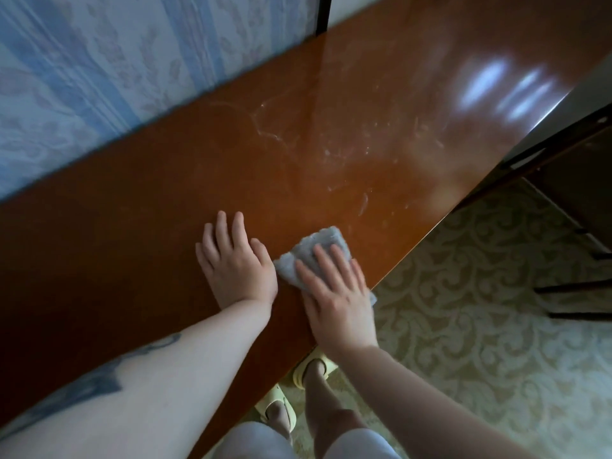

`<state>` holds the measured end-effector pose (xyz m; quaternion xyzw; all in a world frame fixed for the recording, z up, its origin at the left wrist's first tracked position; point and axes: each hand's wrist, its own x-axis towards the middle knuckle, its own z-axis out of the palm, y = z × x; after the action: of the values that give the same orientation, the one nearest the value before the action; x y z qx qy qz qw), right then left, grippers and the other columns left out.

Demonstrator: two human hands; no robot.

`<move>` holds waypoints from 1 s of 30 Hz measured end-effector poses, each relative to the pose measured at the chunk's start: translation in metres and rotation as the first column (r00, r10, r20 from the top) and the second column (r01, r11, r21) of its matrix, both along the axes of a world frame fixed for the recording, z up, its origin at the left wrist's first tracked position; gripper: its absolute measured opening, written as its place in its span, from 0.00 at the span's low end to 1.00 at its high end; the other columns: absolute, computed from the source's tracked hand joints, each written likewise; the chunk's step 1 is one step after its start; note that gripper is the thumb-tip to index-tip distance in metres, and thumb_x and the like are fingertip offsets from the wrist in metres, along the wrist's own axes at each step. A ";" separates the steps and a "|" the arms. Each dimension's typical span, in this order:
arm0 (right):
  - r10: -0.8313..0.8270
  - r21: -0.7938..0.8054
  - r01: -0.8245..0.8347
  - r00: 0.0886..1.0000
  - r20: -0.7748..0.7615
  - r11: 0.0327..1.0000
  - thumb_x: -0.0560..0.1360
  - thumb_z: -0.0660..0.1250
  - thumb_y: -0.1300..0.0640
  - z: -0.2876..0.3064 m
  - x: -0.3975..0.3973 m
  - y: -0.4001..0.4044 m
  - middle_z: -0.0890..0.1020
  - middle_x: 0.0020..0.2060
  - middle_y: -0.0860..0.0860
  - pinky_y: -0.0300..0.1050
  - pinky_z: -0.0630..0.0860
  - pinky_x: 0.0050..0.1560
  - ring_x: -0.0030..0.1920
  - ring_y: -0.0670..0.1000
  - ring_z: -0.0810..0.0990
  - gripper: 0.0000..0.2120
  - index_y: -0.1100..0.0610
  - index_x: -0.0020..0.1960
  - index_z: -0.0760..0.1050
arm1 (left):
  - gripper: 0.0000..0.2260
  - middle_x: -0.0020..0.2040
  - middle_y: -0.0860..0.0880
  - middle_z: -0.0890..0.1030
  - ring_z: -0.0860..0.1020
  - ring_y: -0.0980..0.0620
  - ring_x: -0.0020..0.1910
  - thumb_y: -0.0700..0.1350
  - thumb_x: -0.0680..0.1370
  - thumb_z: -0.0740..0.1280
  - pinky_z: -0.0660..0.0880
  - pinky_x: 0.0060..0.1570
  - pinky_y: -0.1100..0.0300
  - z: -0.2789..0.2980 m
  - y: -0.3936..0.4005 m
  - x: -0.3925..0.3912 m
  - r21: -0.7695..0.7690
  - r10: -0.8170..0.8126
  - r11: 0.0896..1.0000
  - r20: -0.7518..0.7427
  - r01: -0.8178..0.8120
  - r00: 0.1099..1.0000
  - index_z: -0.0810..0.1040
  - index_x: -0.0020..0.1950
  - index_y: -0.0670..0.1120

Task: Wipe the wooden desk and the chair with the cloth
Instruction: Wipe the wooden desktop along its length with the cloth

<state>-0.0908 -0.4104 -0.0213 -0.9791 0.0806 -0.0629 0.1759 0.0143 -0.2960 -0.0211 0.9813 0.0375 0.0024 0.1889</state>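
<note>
grey, nubbly cloth [309, 251] lies flat on the wooden desk [159, 207], close to the near edge of the top. the right hand [337, 293] is spread over it, fingers straight and pressed down, covering most of the cloth so that only its far corner and a small bit by the desk edge show. the left hand [236, 260] rests palm down on the bare wood just beside the cloth, fingers extended and slightly apart, thumb next to the cloth's left edge; it holds nothing. the left forearm carries a dark tattoo [89, 382].

the desk top is glossy, reddish-brown. beyond the hands, pale smears and dusty specks [318, 140] mark the surface, and bright window reflections [506, 91] sit toward the far right end.

the chair [573, 180], dark wood, stands at the right of the desk, only partly in view; its rungs show above the floor. behind the desk hangs a curtain [99, 67], blue and white with a floral pattern. the floor [480, 276] has a cream scrollwork pattern. below the desk edge, the person's feet wear pale yellow slippers [314, 366].
</note>
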 end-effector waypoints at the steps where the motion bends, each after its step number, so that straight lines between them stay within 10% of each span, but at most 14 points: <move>1: 0.068 0.020 -0.068 0.998 0.001 0.997 0.78 0.63 0.53 0.000 0.000 0.011 0.71 0.72 0.50 0.58 0.58 0.75 0.76 0.55 0.61 0.20 0.48 0.69 0.73 | 0.21 0.75 0.45 0.66 0.60 0.42 0.75 0.44 0.79 0.61 0.53 0.73 0.42 0.000 0.000 0.000 -0.006 0.003 1.000 0.008 -0.003 1.000 0.69 0.73 0.48; 7: 0.321 0.037 -0.319 0.943 -0.085 0.947 0.81 0.58 0.51 0.002 0.028 -0.014 0.67 0.74 0.45 0.52 0.52 0.77 0.77 0.49 0.56 0.20 0.47 0.72 0.70 | 0.19 0.74 0.46 0.68 0.62 0.43 0.74 0.42 0.79 0.62 0.56 0.72 0.43 0.001 -0.001 0.001 -0.022 0.032 0.999 0.031 -0.031 0.999 0.71 0.71 0.49; 13: 0.068 0.037 -0.068 0.997 -0.020 0.997 0.78 0.62 0.55 0.002 0.007 -0.013 0.69 0.73 0.47 0.54 0.58 0.75 0.77 0.51 0.59 0.21 0.49 0.71 0.72 | 0.19 0.74 0.47 0.67 0.60 0.44 0.74 0.43 0.80 0.60 0.56 0.73 0.43 0.001 0.000 0.002 -0.004 0.028 1.000 0.017 -0.028 0.999 0.70 0.72 0.49; 20: 0.483 0.029 -0.484 0.867 -0.123 0.875 0.81 0.56 0.51 0.009 0.048 -0.036 0.67 0.74 0.47 0.54 0.54 0.76 0.77 0.51 0.58 0.21 0.48 0.73 0.69 | 0.19 0.73 0.46 0.69 0.62 0.43 0.73 0.43 0.80 0.61 0.59 0.71 0.42 0.000 0.001 0.001 0.006 0.036 0.999 0.036 -0.037 0.999 0.71 0.71 0.48; 25: 0.132 0.053 -0.131 0.991 -0.029 0.990 0.78 0.62 0.55 0.005 0.023 -0.048 0.69 0.73 0.48 0.58 0.60 0.73 0.76 0.51 0.60 0.22 0.50 0.72 0.71 | 0.19 0.74 0.47 0.68 0.61 0.44 0.74 0.43 0.80 0.61 0.58 0.72 0.43 0.002 -0.001 0.001 0.002 0.044 0.999 0.031 -0.044 0.999 0.71 0.71 0.49; 30: 0.425 0.063 -0.421 0.900 -0.099 0.905 0.78 0.61 0.54 0.009 0.018 -0.032 0.66 0.74 0.45 0.55 0.54 0.76 0.77 0.49 0.57 0.23 0.47 0.73 0.69 | 0.19 0.73 0.46 0.69 0.63 0.43 0.73 0.42 0.79 0.61 0.59 0.71 0.42 0.001 -0.001 0.001 0.022 0.039 0.999 0.047 -0.040 0.998 0.71 0.71 0.48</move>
<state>-0.0728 -0.4427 -0.0126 -0.9714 -0.1231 0.0327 0.2003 0.0149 -0.2967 -0.0205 0.9821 0.0524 0.0294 0.1785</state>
